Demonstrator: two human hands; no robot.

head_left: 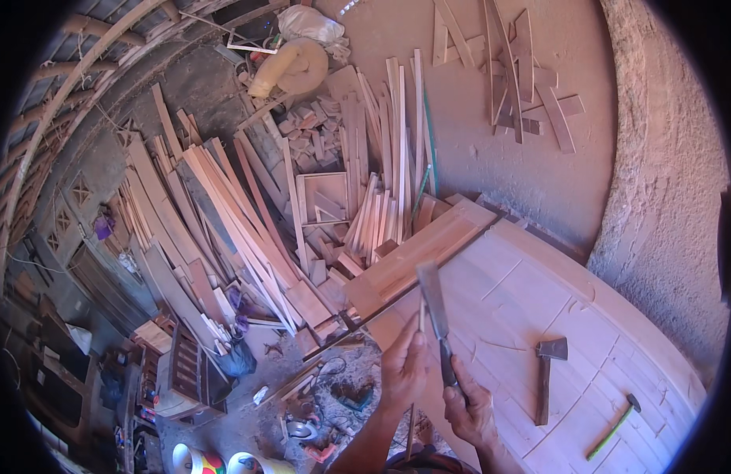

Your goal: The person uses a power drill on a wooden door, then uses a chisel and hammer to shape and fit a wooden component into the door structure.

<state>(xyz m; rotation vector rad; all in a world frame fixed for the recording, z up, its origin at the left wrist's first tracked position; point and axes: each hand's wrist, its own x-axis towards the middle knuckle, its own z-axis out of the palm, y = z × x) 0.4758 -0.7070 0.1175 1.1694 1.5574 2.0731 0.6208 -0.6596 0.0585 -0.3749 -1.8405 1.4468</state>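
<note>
My left hand (403, 370) is closed around a thin wooden stick (422, 314) whose upper end points up. Below that hand a thin strip shows too; I cannot tell whether it is the same stick. My right hand (468, 407) grips a chisel (433, 300) by its dark handle, its broad flat blade tilted upward close beside the stick. Both hands are over the near left side of a large pale wooden panel (508, 296). On it lie a hatchet-like hammer (552, 349) with a wooden handle and a small hammer (615, 430) with a green handle.
A clamp bar (351, 320) crosses the panel's left end near a thick board (417, 257). Many planks (231, 209) lean at the back left. A power tool (302, 429) and buckets (193, 460) stand on the dusty floor. Curved wooden pieces (531, 79) lie beyond the panel.
</note>
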